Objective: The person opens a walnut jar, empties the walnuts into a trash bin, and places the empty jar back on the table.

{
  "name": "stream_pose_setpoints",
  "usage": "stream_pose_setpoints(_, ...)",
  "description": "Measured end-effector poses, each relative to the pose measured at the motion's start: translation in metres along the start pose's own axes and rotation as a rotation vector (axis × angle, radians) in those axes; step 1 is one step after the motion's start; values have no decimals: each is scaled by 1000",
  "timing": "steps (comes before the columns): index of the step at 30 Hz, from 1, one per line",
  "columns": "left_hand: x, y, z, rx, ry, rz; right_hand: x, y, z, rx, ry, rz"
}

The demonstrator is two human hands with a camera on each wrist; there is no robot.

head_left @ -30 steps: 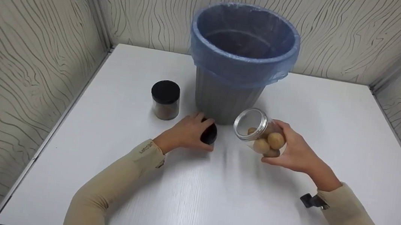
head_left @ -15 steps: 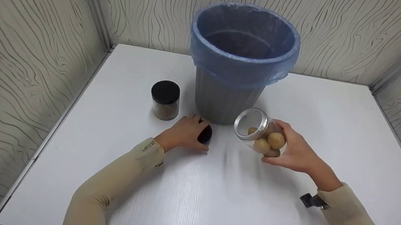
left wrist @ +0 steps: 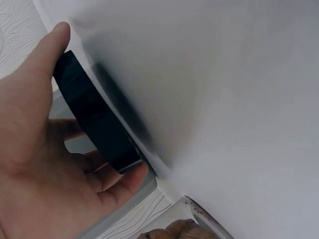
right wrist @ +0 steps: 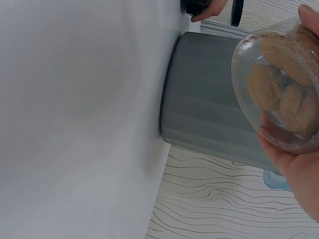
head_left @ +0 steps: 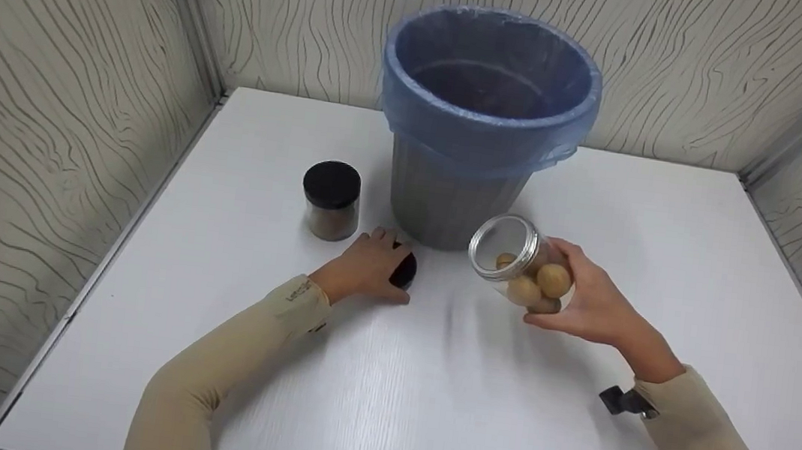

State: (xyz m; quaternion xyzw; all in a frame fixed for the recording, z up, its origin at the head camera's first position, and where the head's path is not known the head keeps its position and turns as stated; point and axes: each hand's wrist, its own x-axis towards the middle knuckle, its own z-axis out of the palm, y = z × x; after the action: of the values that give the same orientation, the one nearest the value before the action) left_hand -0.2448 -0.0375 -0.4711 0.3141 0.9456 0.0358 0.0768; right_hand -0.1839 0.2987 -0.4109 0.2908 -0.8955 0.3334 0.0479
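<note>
In the head view my left hand (head_left: 365, 265) holds a black screw lid (head_left: 404, 272) low over the table, left of the bin's base. The left wrist view shows the lid (left wrist: 97, 112) standing on edge, thumb at one end and curled fingers at the other. My right hand (head_left: 594, 301) grips a clear jar (head_left: 531, 249) without a lid, tilted with its mouth toward the left. Several walnuts (head_left: 554, 280) lie inside it. Their seams show through the jar's base (right wrist: 240, 82) in the right wrist view.
A grey bin (head_left: 441, 203) lined with a blue bag (head_left: 471, 141) stands upright behind both hands. To its left is a second clear jar (head_left: 330, 222) with a black lid (head_left: 332, 184) on and brown contents. Patterned panels (head_left: 304, 18) enclose the white table (head_left: 380, 404).
My left hand has shifted slightly left with the black lid, away from the open jar. The right hand and its jar have stayed nearly still.
</note>
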Motion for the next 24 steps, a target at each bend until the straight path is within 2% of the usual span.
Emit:
stream_pose_setpoints(12,-2,-2,-1,24,-21,-33,1,0,-2,18,7,12)
stream_pose_setpoints(19,-4,-5,-2,28,23,-28,1,1,-2,24,6,23)
stream_pose_setpoints(24,-3,-8,0,2,19,-39,1,3,-2,30,5,31)
